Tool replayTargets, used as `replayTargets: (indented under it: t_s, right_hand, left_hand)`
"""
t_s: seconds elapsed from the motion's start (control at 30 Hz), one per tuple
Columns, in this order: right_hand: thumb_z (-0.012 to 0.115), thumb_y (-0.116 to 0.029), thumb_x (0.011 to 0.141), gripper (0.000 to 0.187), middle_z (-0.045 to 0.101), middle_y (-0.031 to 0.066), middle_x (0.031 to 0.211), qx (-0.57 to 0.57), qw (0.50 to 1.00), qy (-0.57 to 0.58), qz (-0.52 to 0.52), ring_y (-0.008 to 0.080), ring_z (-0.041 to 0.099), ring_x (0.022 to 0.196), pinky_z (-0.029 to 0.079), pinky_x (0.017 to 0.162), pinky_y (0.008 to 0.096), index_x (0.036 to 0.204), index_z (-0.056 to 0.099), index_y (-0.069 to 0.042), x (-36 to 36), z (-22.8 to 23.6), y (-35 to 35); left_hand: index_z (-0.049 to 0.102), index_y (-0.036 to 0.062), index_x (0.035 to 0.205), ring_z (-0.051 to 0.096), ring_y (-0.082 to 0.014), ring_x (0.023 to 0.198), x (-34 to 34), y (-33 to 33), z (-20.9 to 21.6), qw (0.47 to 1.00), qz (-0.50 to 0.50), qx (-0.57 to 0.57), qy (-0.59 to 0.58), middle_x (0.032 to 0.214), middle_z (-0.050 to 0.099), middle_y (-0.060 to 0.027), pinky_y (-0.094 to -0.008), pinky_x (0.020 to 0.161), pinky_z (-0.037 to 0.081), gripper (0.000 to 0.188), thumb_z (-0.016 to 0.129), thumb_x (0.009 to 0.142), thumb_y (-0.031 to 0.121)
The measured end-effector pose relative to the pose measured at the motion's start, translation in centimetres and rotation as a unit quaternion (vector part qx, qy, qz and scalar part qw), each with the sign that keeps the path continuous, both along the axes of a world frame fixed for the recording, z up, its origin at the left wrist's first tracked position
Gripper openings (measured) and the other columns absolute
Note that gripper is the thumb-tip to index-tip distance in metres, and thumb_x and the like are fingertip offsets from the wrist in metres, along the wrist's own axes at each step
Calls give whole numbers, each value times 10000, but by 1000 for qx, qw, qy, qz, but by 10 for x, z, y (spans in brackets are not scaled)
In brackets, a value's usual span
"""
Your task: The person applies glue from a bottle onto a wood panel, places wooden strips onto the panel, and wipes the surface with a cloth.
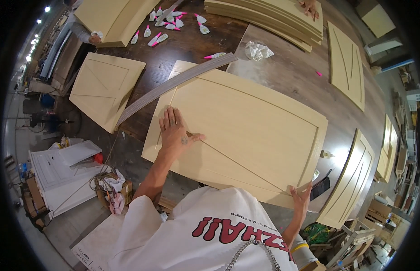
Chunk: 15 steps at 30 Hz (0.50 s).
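Note:
A pale yellow cabinet door panel (246,131) with a raised border lies in front of me on the dark wooden table. My left hand (176,133) rests flat on its left part, fingers spread. At the near right corner, my right hand (301,198) touches the panel's edge with thumb and fingers apart. A thin strip or groove line (246,162) runs diagonally between the two hands. Across the panel's far left corner lies a long grey wood-grain strip (174,83). Beside my right hand is a black flat object (320,189) whose kind I cannot make out.
Several pink-capped glue bottles (160,39) and crumpled paper (258,51) lie farther back. Door panels are stacked (264,18) at the back, where another person's hand (310,8) rests. More panels lie left (106,86) and right (347,180). Another person's hand (95,38) is at far left.

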State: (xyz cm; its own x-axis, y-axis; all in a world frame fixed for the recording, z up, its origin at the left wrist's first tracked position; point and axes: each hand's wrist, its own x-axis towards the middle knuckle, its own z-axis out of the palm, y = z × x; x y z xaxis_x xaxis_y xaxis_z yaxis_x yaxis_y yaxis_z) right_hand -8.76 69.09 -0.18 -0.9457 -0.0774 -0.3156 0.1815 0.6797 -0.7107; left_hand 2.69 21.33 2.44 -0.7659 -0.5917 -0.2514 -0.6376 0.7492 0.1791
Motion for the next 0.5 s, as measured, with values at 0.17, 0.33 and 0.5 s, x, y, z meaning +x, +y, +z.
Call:
replayTargets:
  t_s: [0.17,0.33,0.5]
  right_hand:
    - [816,-251,785,841,524,201,1311,-27,999,4,-20,278,521,1170,431,977,380,1444,350,-12,10,17,-5]
    - [832,-208,766,820,569,169,1256,-55,998,14,-15,254,554,1120,462,948,368,1416,375,-6,7,-5,0]
    - [831,-250,758,892,566,205,1301,-118,992,-23,-45,296,555,1189,442,992,395,1457,328,-21,0,15,-17]
  left_hand:
    - [167,-216,1420,124,-451,1458,-13,-3,-11,999,-28,-17,-20,1503,184,-395,-501,1189,97,1363,683,630,769]
    - [201,-170,1445,151,-442,1456,0,-21,-35,996,-16,-64,-52,1525,195,-357,-532,1178,123,1364,696,601,780]
    - [183,-132,1466,134,-408,1470,-9,-22,-7,995,20,-43,-83,1541,184,-332,-545,1171,138,1354,745,592,736]
